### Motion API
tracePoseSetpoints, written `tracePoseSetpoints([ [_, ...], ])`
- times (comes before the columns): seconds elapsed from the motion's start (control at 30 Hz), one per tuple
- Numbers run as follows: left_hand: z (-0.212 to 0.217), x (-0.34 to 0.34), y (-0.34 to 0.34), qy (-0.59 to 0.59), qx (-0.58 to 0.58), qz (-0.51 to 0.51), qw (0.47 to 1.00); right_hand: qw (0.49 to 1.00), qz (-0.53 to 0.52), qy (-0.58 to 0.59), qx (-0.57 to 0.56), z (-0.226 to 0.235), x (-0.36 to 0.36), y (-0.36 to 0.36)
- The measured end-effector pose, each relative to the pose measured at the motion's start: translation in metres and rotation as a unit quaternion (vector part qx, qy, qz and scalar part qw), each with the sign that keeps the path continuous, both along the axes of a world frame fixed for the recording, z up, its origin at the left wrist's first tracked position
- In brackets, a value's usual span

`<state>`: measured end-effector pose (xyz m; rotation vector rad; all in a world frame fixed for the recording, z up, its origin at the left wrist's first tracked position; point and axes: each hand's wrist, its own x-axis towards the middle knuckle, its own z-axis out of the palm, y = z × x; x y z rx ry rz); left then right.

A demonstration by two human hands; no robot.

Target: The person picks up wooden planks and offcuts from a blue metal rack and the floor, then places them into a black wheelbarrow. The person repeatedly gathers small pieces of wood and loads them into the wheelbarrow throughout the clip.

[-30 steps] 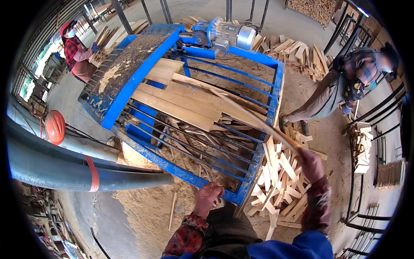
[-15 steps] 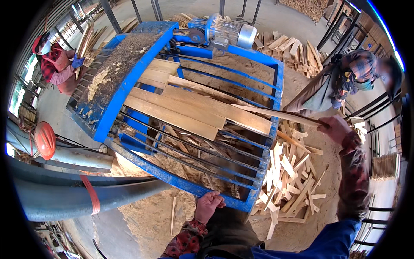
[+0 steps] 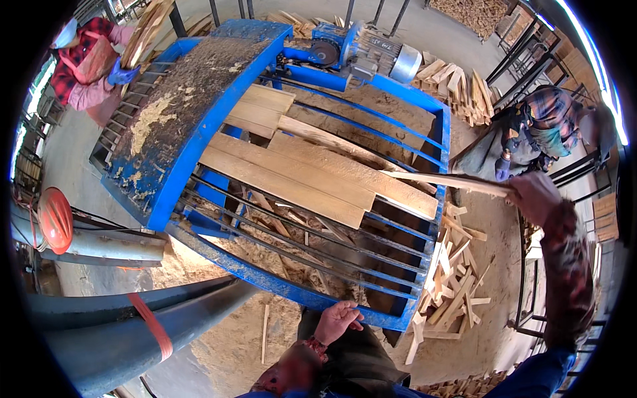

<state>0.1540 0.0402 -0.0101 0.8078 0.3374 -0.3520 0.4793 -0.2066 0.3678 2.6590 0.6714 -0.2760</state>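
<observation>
My right hand (image 3: 536, 197), at the right, is closed round one end of a long thin wood strip (image 3: 458, 181). The strip's other end lies over the pale boards (image 3: 318, 166) that rest on the bars of a blue machine (image 3: 192, 146). At the machine's near edge is my left hand (image 3: 338, 324), its fingers loosely bent and apart, with nothing in it. It is beside the blue rim; whether it touches the rim I cannot tell. Several boards lie side by side and partly overlapping, coming out from the machine's dusty covered part.
A motor (image 3: 378, 54) sits on the machine's far side. Wood offcuts (image 3: 458, 285) lie heaped at the right. Large grey pipes (image 3: 199, 312) and an orange hard hat (image 3: 55, 220) are at the left. One person (image 3: 86, 73) holds slats far left; another (image 3: 544, 126) bends at the right.
The view has shifted, so the machine sits slightly farther right. My left hand's fingers have loosened at the rim. The right hand keeps hold of the strip. The person at the left is closer to the machine.
</observation>
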Motion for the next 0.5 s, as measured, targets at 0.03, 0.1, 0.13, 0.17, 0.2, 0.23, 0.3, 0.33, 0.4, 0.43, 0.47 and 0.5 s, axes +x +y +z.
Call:
tracePoseSetpoints([
  [0.03, -0.003, -0.001, -0.003, -0.004, -0.002, -0.006, 1.0, 1.0, -0.015, -0.012, 0.006, -0.006, -0.016, 0.0],
  [0.1, -0.009, -0.008, 0.008, -0.01, 0.047, 0.012, 0.999, 0.998, -0.028, 0.009, 0.053, -0.045, -0.03, -0.014],
  [0.13, -0.013, -0.007, 0.006, -0.018, 0.046, 0.007, 0.999, 0.993, 0.0, -0.025, 0.113, -0.063, -0.044, -0.031],
  [0.17, -0.014, -0.008, 0.006, -0.016, 0.04, 0.004, 0.999, 0.995, -0.046, -0.028, 0.087, -0.072, -0.06, -0.032],
  [0.2, -0.014, -0.011, 0.005, -0.012, 0.034, -0.001, 0.999, 0.991, -0.069, -0.042, 0.104, -0.081, -0.076, -0.031],
  [0.23, -0.014, -0.012, 0.006, -0.009, 0.029, -0.007, 1.0, 0.986, -0.094, -0.059, 0.121, -0.091, -0.092, -0.031],
  [0.3, -0.013, -0.01, 0.007, -0.009, 0.02, -0.018, 1.0, 0.977, -0.154, -0.023, 0.143, -0.12, -0.119, -0.042],
  [0.33, -0.012, -0.004, 0.008, -0.014, 0.022, -0.016, 1.0, 0.971, -0.139, -0.023, 0.192, -0.137, -0.137, -0.044],
  [0.4, 0.011, 0.002, 0.018, -0.011, 0.04, -0.032, 0.999, 0.956, -0.116, -0.03, 0.267, -0.163, -0.169, -0.049],
  [0.43, 0.018, 0.002, 0.021, -0.009, 0.05, -0.04, 0.998, 0.959, -0.144, -0.042, 0.239, -0.168, -0.172, -0.052],
  [0.47, 0.015, 0.001, 0.021, -0.006, 0.038, -0.044, 0.998, 0.964, -0.124, -0.028, 0.234, -0.163, -0.16, -0.061],
  [0.5, 0.009, 0.0, 0.022, -0.004, 0.028, -0.049, 0.998, 0.967, -0.105, -0.015, 0.231, -0.151, -0.141, -0.072],
])
